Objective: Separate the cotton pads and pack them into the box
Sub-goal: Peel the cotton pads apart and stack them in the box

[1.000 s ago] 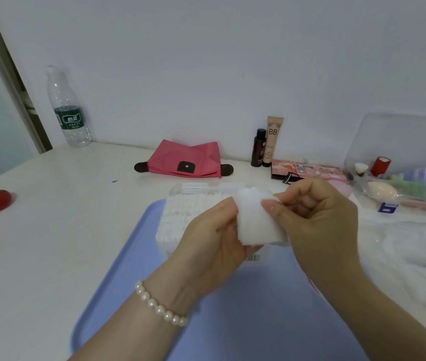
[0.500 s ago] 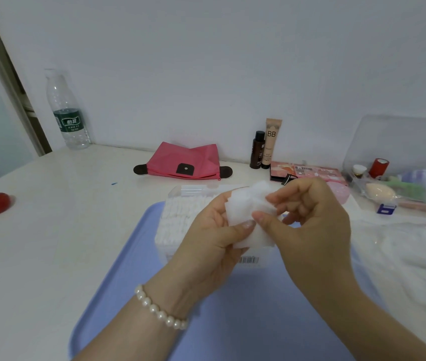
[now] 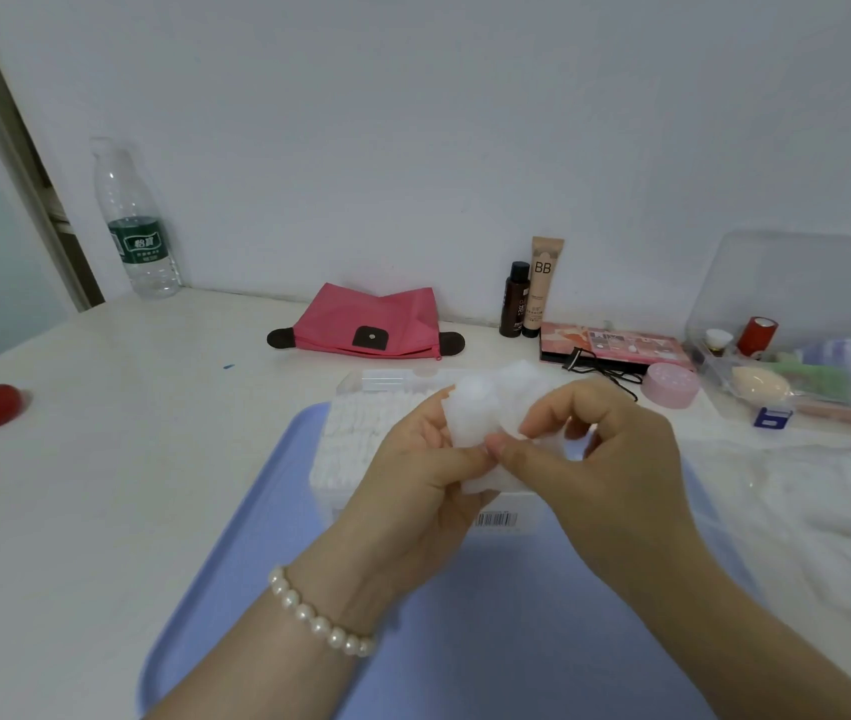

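at frame centre, left hand point(image 3: 413, 485) and right hand point(image 3: 615, 459) pinch a crumpled, fluffy white cotton pad point(image 3: 475, 413) with curled fingers.

A soft white clump of cotton pads point(image 3: 480, 415) is up in the air above the box, pinched between the left hand point(image 3: 413, 485) and the right hand point(image 3: 605, 459), its upper part fluffed and blurred. Below sits the clear box point(image 3: 361, 449) on the blue tray point(image 3: 267, 511), rows of white pads standing packed in its left part, a barcode label on its near wall.
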Available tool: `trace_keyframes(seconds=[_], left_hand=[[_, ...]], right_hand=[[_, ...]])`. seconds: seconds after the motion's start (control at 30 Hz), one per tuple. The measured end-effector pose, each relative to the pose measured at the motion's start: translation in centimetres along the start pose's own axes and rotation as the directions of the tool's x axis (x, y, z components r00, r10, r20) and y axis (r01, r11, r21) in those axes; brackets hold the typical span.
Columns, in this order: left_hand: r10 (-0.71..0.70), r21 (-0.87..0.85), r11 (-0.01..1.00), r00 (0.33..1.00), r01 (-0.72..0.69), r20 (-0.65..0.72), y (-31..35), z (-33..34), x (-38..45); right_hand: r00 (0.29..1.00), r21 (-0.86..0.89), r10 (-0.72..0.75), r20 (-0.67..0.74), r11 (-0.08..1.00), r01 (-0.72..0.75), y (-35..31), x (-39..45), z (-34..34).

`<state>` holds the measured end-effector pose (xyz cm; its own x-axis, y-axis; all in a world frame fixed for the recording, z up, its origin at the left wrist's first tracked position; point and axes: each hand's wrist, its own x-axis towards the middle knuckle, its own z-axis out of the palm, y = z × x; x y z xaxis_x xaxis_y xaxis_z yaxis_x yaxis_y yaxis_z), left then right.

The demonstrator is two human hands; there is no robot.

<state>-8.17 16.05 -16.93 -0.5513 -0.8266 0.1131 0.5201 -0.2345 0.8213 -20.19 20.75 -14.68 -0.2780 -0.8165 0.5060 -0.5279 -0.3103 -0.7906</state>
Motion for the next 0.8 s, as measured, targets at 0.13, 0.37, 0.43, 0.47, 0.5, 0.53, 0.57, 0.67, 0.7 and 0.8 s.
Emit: trace_keyframes(seconds=[0.13,0.37,0.43,0.47,0.5,0.53,0.57,0.67,0.7,0.8], left_hand=[[-0.058,-0.148,0.987,0.997,0.066,0.059,0.6,0.0,-0.3],[-0.151,-0.245,0.961,0.985,0.128,-0.080,1.1,0.6,0.1],[-0.157,-0.233,0.964,0.981,0.128,-0.112,0.9,0.6,0.1],[-0.143,-0.217,0.969,0.983,0.115,-0.118,0.8,0.6,0.1],[-0.127,-0.197,0.975,0.984,0.100,-0.128,0.7,0.6,0.1],[-0.112,-0.177,0.980,0.985,0.088,-0.132,0.6,0.6,0.1],[-0.106,-0.164,0.983,0.985,0.083,-0.133,0.4,0.5,0.1],[-0.101,-0.129,0.988,0.986,0.084,-0.132,0.4,0.5,0.1],[-0.101,-0.116,0.989,0.987,0.087,-0.123,0.4,0.6,0.1],[-0.096,-0.048,0.995,0.990,0.091,-0.107,0.2,0.5,0.1]], right_hand=[[0.967,-0.148,-0.249,-0.049,0.960,0.239,0.8,-0.3,0.3],[0.999,0.216,-0.050,0.012,0.975,0.046,0.3,0.4,-0.6],[0.996,0.406,0.079,0.045,0.909,-0.091,0.1,1.0,-1.1],[0.987,0.484,0.143,0.069,0.860,-0.159,0.1,1.3,-1.3],[0.974,0.567,0.206,0.098,0.793,-0.225,0.2,1.6,-1.5],[0.958,0.652,0.258,0.126,0.706,-0.276,0.3,2.0,-1.7],[0.941,0.724,0.301,0.152,0.614,-0.313,0.3,2.2,-2.0],[0.922,0.771,0.319,0.218,0.523,-0.363,0.3,2.6,-2.5],[0.924,0.743,0.307,0.228,0.559,-0.369,0.4,2.5,-2.4],[0.936,0.563,0.312,0.165,0.749,-0.349,0.6,2.0,-1.7]])
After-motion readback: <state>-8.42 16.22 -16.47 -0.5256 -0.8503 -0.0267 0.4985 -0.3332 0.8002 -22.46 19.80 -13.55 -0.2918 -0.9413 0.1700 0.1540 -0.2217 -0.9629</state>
